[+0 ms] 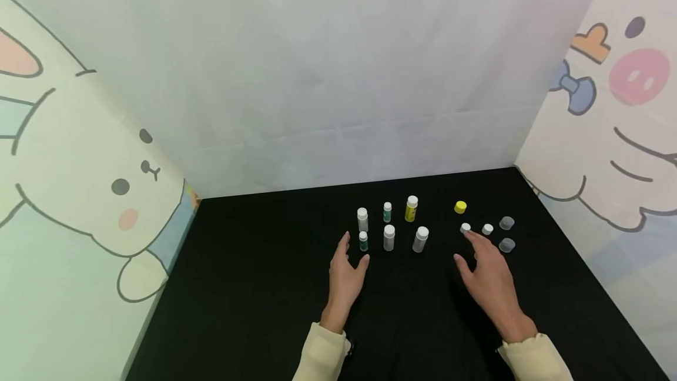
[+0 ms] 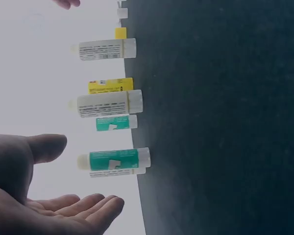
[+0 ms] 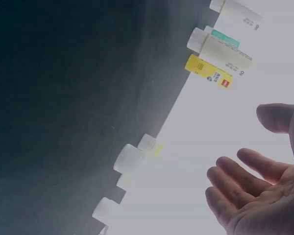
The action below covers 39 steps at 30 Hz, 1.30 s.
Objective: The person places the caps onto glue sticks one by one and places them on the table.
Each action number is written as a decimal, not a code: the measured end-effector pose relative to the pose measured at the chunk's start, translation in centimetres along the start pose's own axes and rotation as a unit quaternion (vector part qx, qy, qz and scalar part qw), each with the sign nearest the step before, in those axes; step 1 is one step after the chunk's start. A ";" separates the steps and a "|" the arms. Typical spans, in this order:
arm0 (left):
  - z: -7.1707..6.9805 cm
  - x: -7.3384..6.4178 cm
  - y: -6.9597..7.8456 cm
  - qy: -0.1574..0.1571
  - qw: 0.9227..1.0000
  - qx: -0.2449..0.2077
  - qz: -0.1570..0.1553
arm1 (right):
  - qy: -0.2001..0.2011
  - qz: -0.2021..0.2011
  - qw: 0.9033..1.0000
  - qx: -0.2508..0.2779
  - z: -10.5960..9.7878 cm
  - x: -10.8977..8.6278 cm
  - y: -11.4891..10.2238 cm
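Observation:
My left hand [image 1: 345, 284] reaches forward over the black table, its fingers extended and the thumb spread apart, holding nothing. Just beyond its thumb and fingertips stands a small green-labelled tube [image 1: 363, 242] with a white top. Behind and right of it are several upright tubes, including a white one [image 1: 389, 239], another white one [image 1: 420, 240] and a yellow one [image 1: 411, 209]. Over on the right, my right hand [image 1: 491, 281] is spread with nothing in its grasp. Its index fingertip overlaps a small white cap [image 1: 465, 227] in the head view; the right wrist view shows its palm [image 3: 264, 196].
Beyond the right hand lie a yellow cap [image 1: 460, 207], another white cap [image 1: 488, 229] and two translucent caps, one farther back [image 1: 506, 223] and one nearer [image 1: 506, 245]. Cloth panels with cartoon animals border the black table [image 1: 254, 287], and a pale one [image 1: 328, 75] hangs behind it.

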State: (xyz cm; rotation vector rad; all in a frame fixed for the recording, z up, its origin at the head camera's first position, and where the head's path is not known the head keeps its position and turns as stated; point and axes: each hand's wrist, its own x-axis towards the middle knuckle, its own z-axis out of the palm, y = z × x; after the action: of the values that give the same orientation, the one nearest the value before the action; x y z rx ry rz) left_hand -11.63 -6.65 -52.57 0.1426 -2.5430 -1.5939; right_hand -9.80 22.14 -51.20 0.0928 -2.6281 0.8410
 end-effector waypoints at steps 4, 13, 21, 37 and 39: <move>0.5 0.4 -0.2 0.004 1.000 0.004 -0.003 | -0.002 0.000 1.000 -0.004 0.3 0.8 0.2; 1.2 0.7 -0.3 0.000 1.000 0.021 0.008 | -0.027 0.012 1.000 -0.007 0.7 2.0 0.2; 1.2 1.0 -0.1 -0.006 1.000 0.007 0.011 | -0.044 0.014 0.999 -0.011 0.7 3.2 0.6; 1.9 1.6 -0.4 0.002 1.000 0.015 0.016 | -0.074 0.028 0.997 -0.021 1.0 4.9 2.3; 2.0 1.7 -0.4 0.003 1.000 0.013 0.016 | -0.081 0.031 0.996 -0.020 1.0 5.1 2.3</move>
State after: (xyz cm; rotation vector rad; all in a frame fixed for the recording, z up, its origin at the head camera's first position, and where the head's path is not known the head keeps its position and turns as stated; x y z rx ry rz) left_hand -13.64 -5.28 -53.66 0.1094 -2.5500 -1.5469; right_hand -15.27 23.72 -51.30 0.0724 -2.8111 0.8325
